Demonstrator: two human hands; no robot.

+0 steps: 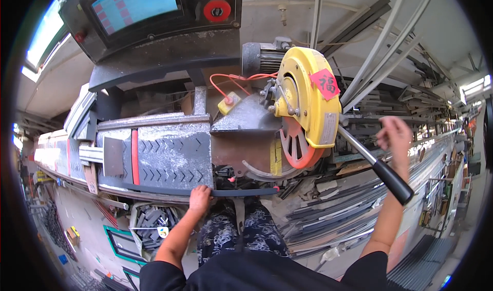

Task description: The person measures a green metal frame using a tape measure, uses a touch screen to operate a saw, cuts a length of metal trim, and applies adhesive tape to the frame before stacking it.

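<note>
My left hand (200, 197) is closed over a long dark grey metal profile (241, 192) at the front edge of the saw bench. The profile runs to the right, past the end of the bench bed, below the blade area. To the right, my right hand (395, 138) is raised in the air, its fingers loosely bent and apart with nothing visible in them. Just left of it is the black grip of the lever (393, 180), which overlaps my forearm. That lever extends from the yellow blade guard (305, 96) of a cutting saw; the red-orange lower guard (296, 144) hangs beneath.
A control panel with a lit screen (134, 7) and a red knob (216, 10) stands behind the bench bed (172, 155). A metal stop block (113, 156) sits on its left. Stacked profiles (339, 214) lie at the right; a bin of offcuts (153, 224) is on the floor, lower left.
</note>
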